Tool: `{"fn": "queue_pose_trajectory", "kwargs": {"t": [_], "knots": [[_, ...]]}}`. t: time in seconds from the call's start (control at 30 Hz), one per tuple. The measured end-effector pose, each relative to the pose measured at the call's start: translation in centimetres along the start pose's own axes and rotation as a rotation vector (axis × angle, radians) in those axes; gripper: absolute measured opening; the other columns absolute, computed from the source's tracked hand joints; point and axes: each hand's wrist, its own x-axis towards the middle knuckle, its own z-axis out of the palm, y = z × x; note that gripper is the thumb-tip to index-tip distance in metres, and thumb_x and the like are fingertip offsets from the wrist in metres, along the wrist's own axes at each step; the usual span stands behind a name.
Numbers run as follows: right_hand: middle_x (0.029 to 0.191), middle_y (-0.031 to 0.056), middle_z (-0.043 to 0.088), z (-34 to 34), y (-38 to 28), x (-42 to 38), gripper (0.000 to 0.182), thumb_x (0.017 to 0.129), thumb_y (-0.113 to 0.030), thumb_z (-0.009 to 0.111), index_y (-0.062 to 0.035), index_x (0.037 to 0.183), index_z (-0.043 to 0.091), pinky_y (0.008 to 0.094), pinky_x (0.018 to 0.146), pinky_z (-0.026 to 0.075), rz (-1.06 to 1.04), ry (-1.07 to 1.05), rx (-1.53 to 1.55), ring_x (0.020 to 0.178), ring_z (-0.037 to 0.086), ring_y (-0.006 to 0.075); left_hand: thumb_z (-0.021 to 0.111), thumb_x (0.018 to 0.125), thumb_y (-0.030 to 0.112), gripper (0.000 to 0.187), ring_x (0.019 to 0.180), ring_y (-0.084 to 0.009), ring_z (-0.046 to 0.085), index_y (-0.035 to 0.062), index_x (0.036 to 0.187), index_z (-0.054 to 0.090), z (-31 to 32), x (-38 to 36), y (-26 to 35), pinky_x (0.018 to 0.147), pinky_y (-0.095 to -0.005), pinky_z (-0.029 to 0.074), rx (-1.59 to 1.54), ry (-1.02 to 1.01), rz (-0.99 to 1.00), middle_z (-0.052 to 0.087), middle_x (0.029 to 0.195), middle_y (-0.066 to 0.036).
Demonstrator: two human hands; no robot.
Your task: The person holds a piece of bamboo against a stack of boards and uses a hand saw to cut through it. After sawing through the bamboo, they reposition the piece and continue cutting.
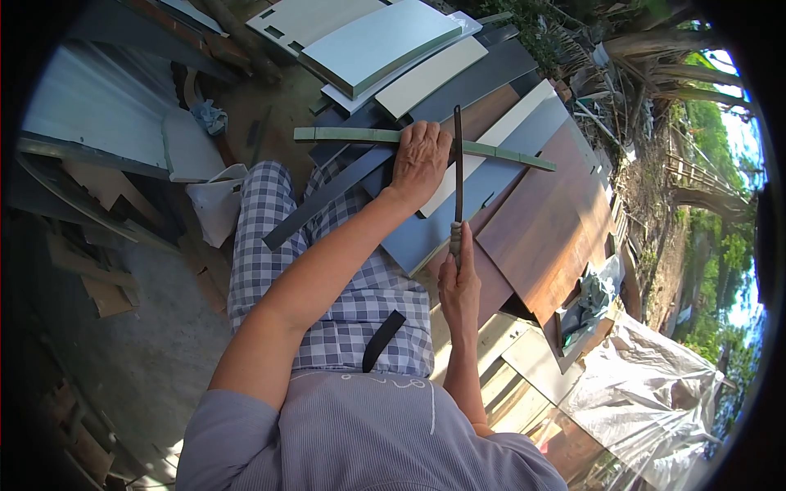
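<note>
A green bamboo strip point(512, 155) lies crosswise above the person's knees, its two ends sticking out either side of my left hand point(422, 159). The fingers of that hand are wrapped round the strip, with the knuckles up. My right hand point(460, 282) grips the wrapped handle of a long, narrow, dark blade point(458, 176), a knife by its shape. The blade points away from the body and crosses the strip just right of my left hand. Whether its edge touches the strip is unclear. Checked trousers point(266, 221) show below the strip.
Flat boards in white point(385, 45), grey and brown point(553, 237) are piled beyond the knees. A clear plastic sheet point(647, 376) is at lower right. A white bag point(217, 209) hangs by the left knee. Large panels point(90, 106) stand at left.
</note>
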Motion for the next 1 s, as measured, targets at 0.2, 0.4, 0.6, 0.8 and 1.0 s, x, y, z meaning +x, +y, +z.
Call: {"fn": "queue_pose_trajectory", "kwargs": {"t": [0.2, 0.4, 0.6, 0.8, 1.0], "knots": [[0.073, 0.0077, 0.055, 0.5, -1.7, 3.5, 0.059, 0.097, -0.01, 0.044, -0.0283, 0.15, 0.028, 0.0321, 0.056, 0.045, -0.021, 0.011, -0.013, 0.057, 0.05, 0.0134, 0.051, 0.082, 0.011, 0.015, 0.099, -0.0238, 0.048, 0.0067, 0.096, 0.056, 0.0, 0.0, -0.1, 0.09, -0.0372, 0.036, 0.031, -0.047, 0.012, 0.052, 0.096, -0.009], [0.12, 0.023, 0.06, -0.7, -1.5, -0.5, 0.057, 0.097, -0.011, 0.043, -0.0238, 0.149, 0.025, 0.0486, 0.073, 0.048, 0.067, -0.069, 0.0, 0.097, 0.064, 0.0432, 0.051, 0.083, 0.011, 0.015, 0.098, -0.0237, 0.048, 0.0074, 0.096, 0.056, 0.1, 0.0, 0.0, 0.09, -0.0371, 0.036, 0.04, -0.025, 0.012, 0.052, 0.095, -0.009], [0.121, 0.0231, 0.06, -0.9, -1.8, -0.9, 0.057, 0.097, -0.011, 0.043, -0.0236, 0.149, 0.025, 0.049, 0.074, 0.049, 0.078, -0.066, 0.006, 0.097, 0.063, 0.0447, 0.055, 0.083, 0.011, 0.011, 0.099, -0.0261, 0.051, 0.0061, 0.093, 0.056, 0.0, 0.1, 0.0, 0.087, -0.0394, 0.039, -0.01, -0.055, -0.017, 0.054, 0.095, -0.01], [0.08, 0.0139, 0.06, 1.4, -1.1, 4.7, 0.059, 0.097, -0.01, 0.042, -0.028, 0.151, 0.026, 0.0368, 0.066, 0.049, -0.172, 0.099, -0.085, 0.065, 0.057, 0.0181, 0.055, 0.083, 0.01, 0.01, 0.097, -0.026, 0.051, 0.0064, 0.092, 0.056, -0.3, 0.1, -0.1, 0.086, -0.0393, 0.038, -0.032, -0.059, -0.021, 0.053, 0.093, -0.01], [0.084, 0.0148, 0.062, 0.8, -1.6, 3.8, 0.059, 0.097, -0.011, 0.042, -0.0272, 0.151, 0.024, 0.037, 0.067, 0.049, -0.083, 0.037, -0.085, 0.067, 0.06, 0.0218, 0.052, 0.083, 0.012, 0.011, 0.095, -0.0229, 0.049, 0.0083, 0.092, 0.057, -0.6, -0.3, 0.1, 0.088, -0.0365, 0.037, -0.015, -0.054, 0.01, 0.053, 0.093, -0.009]]}}
